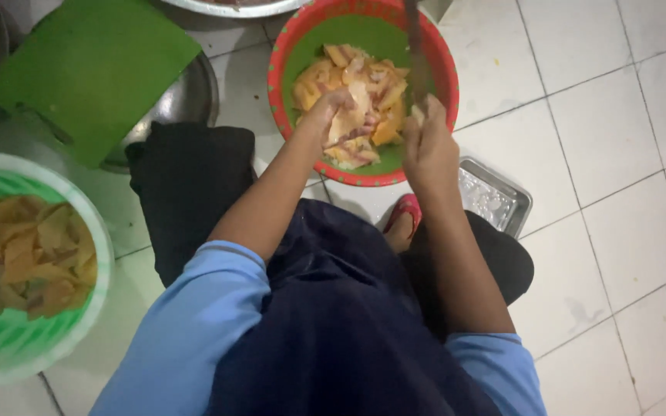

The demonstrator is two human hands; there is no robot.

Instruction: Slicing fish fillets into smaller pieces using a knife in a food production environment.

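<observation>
Both arms stretched forward, left hand [334, 108] fingers curled downward, right hand [428, 146] closed in a fist

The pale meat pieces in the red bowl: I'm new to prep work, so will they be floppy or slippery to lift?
Probably floppy: the meat pieces lie draped and bent over each other in the red bowl. Likely slippery too, since their surfaces look wet and glossy. The left hand grips one with curled fingers, while the right hand holds a knife.
</observation>
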